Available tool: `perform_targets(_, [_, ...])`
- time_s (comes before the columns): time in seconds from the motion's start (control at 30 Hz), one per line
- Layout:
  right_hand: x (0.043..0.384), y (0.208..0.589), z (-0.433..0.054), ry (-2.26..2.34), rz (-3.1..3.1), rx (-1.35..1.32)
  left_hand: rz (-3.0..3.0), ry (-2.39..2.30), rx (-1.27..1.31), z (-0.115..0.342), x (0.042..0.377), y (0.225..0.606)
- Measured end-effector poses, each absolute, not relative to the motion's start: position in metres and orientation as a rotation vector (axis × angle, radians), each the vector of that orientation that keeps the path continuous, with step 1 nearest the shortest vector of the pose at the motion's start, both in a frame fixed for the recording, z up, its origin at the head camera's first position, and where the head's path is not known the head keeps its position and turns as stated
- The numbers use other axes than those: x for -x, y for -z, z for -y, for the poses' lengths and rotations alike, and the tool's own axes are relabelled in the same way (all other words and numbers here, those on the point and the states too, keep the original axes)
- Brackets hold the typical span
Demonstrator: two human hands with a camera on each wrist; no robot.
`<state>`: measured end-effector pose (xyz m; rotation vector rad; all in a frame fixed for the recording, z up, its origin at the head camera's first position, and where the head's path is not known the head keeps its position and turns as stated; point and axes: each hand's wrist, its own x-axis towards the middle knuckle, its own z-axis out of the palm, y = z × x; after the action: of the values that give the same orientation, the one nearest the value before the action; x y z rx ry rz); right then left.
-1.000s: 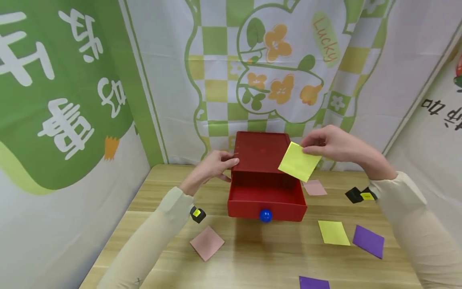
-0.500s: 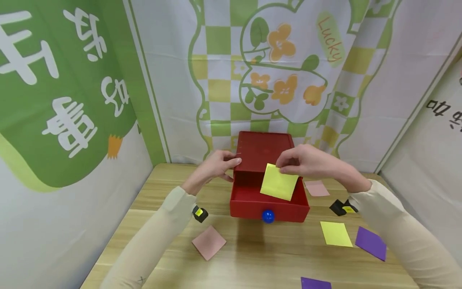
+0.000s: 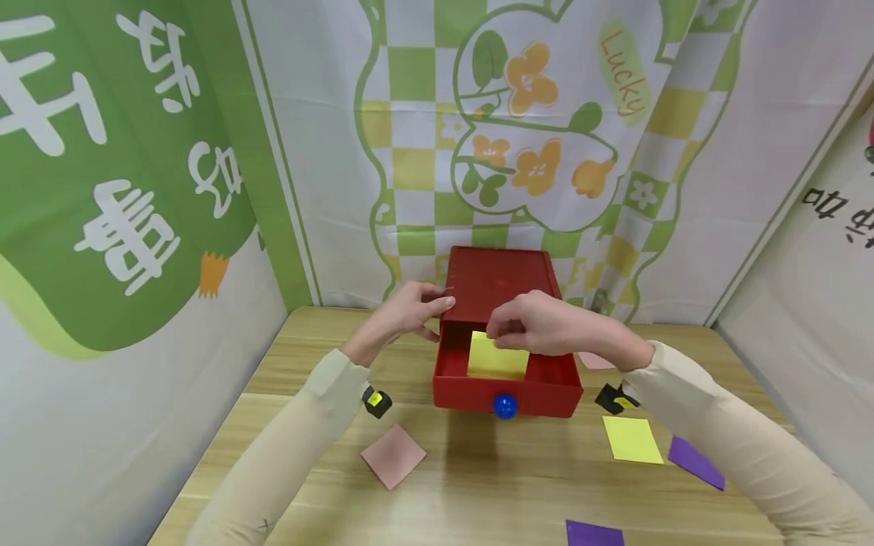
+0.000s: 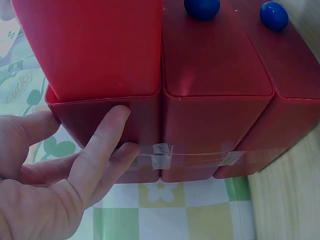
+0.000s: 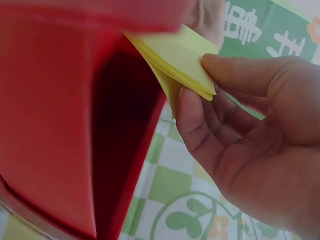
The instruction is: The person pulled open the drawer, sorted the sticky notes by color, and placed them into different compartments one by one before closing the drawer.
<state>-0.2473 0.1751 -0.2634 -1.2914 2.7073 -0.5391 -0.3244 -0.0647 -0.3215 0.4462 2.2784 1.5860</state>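
Note:
A red drawer unit (image 3: 501, 284) stands against the back curtain, its top drawer (image 3: 471, 390) pulled out by a blue knob-fronted panel. My left hand (image 3: 412, 309) rests on the unit's left corner, thumb on the top, with the other fingers (image 4: 102, 145) laid fairly straight against the side. Between thumb and fingers, my right hand (image 3: 536, 322) pinches a thin stack of yellow sticky notes (image 5: 175, 52). The stack hangs over the open drawer, overlapping its inside in the head view. Several layers show along its edge in the right wrist view.
Pink sticky notes lie left of the unit (image 3: 393, 456) and behind the right wrist (image 3: 595, 362). To the right are a yellow note (image 3: 632, 440) and a purple note (image 3: 696, 462); another purple note (image 3: 594, 533) is at the front. Lower drawers (image 4: 215, 60) carry blue knobs.
My right hand has brought the yellow sticky notes left and down, from beside the unit's right corner to over the open drawer. My left hand stays on the unit.

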Motion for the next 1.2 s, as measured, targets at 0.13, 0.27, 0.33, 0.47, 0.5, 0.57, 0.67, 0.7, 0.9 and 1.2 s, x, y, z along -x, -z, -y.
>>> perform_targets(0.13, [0.248, 0.268, -0.169, 0.512, -2.706, 1.277, -2.296, -1.575, -0.450, 0.065, 0.325, 0.322])
perform_targets(0.27, [0.246, 0.272, -0.165, 0.497, -2.716, 1.266, -2.300, -1.567, -0.447, 0.064, 0.324, 0.322])
perform_targets(0.33, [0.245, 0.273, -0.163, 0.484, -2.725, 1.266, -2.301, -1.564, -0.444, 0.064, 0.323, 0.321])
perform_targets(0.47, [0.243, 0.274, -0.160, 0.444, -2.743, 1.263, -2.304, -1.567, -0.445, 0.064, 0.322, 0.321])
perform_targets(0.5, [0.243, 0.274, -0.160, 0.441, -2.745, 1.260, -2.305, -1.568, -0.448, 0.064, 0.322, 0.321])
perform_targets(0.57, [0.243, 0.275, -0.158, 0.434, -2.748, 1.251, -2.306, -1.570, -0.454, 0.064, 0.323, 0.321])
perform_targets(0.67, [0.244, 0.276, -0.155, 0.424, -2.741, 1.248, -2.300, -1.576, -0.452, 0.064, 0.323, 0.321])
perform_targets(0.7, [0.244, 0.276, -0.154, 0.421, -2.739, 1.248, -2.299, -1.578, -0.451, 0.065, 0.323, 0.321])
perform_targets(0.9, [0.244, 0.279, -0.148, 0.398, -2.734, 1.269, -2.283, -1.587, -0.429, 0.064, 0.322, 0.321])
perform_targets(1.2, [0.243, 0.273, -0.151, 0.371, -2.780, 1.276, -2.286, -1.573, -0.431, 0.065, 0.323, 0.321])
